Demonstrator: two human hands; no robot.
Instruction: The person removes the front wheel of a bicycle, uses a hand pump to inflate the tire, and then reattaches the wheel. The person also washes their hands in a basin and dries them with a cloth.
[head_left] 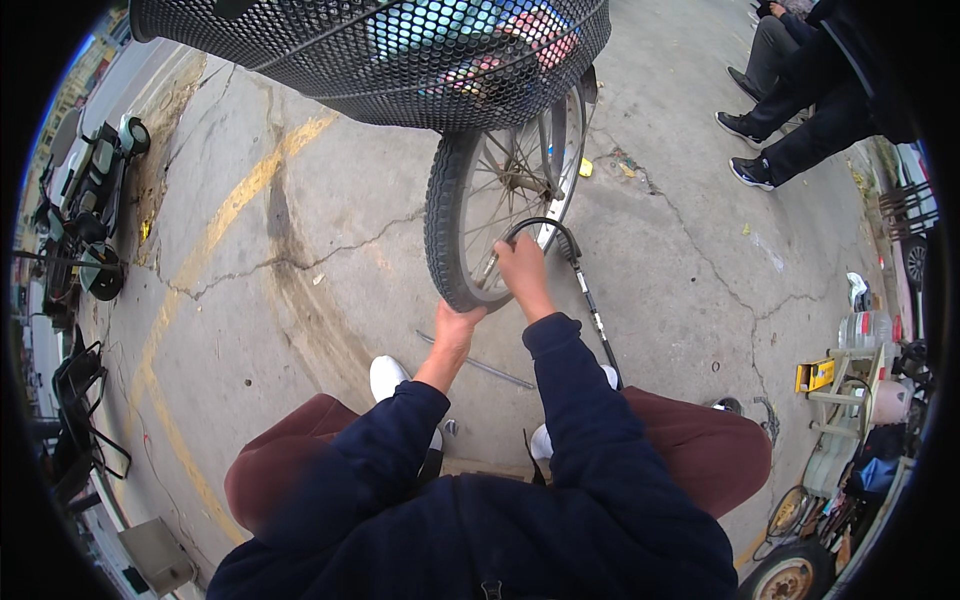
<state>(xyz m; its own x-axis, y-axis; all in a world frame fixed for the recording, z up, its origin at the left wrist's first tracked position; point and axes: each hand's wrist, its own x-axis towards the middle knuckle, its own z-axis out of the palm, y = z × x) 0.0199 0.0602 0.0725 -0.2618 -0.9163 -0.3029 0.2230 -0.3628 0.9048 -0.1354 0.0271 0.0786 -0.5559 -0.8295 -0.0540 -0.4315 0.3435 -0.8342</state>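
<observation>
A bicycle wheel with a black knobbly tyre (446,215) stands in front of me under a black mesh basket (330,75). My left hand (456,328) is closed round the near lower part of the tyre. Beside it, on the wheel's right side, my right hand (522,268) pinches the end of a black hose (540,222) close to the rim and spokes. The hose arches over that hand, then runs down to the right past my knee, with white markings along one stretch. My fingers cover the hose end, so its contact with the wheel is hidden.
A thin grey rod (490,373) lies on the cracked concrete near my white shoes (387,378). Colourful items fill the basket. Scooters (90,215) stand at left. Seated people's legs (800,125) are at upper right. A cluttered stand with a yellow box (815,375) is at right.
</observation>
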